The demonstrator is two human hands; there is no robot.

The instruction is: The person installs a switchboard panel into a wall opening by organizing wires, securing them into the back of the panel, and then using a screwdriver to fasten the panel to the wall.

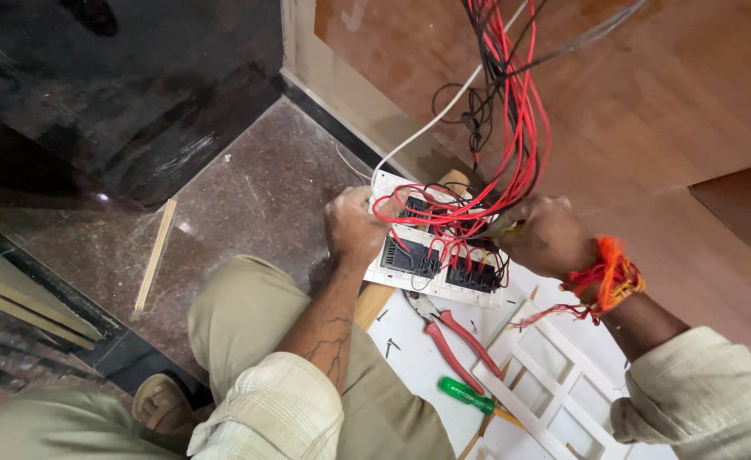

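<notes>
switch plate (431, 255), white w/ black modules, lies back-up on the floor by the wooden wall, red wires (512, 145) running up from it. left hand (354, 226) grips the plate's left edge, fingers wrapped round it. right hand (546, 234) at the plate's right side, fingers closed on a small tool w/ yellow bit; orange thread on that wrist. just below the plate: red-handled pliers (452, 336), then green screwdriver (469, 396) and white frame (546, 375).

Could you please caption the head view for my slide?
Both hands, left and right, work red wires on a white switch plate.
</notes>
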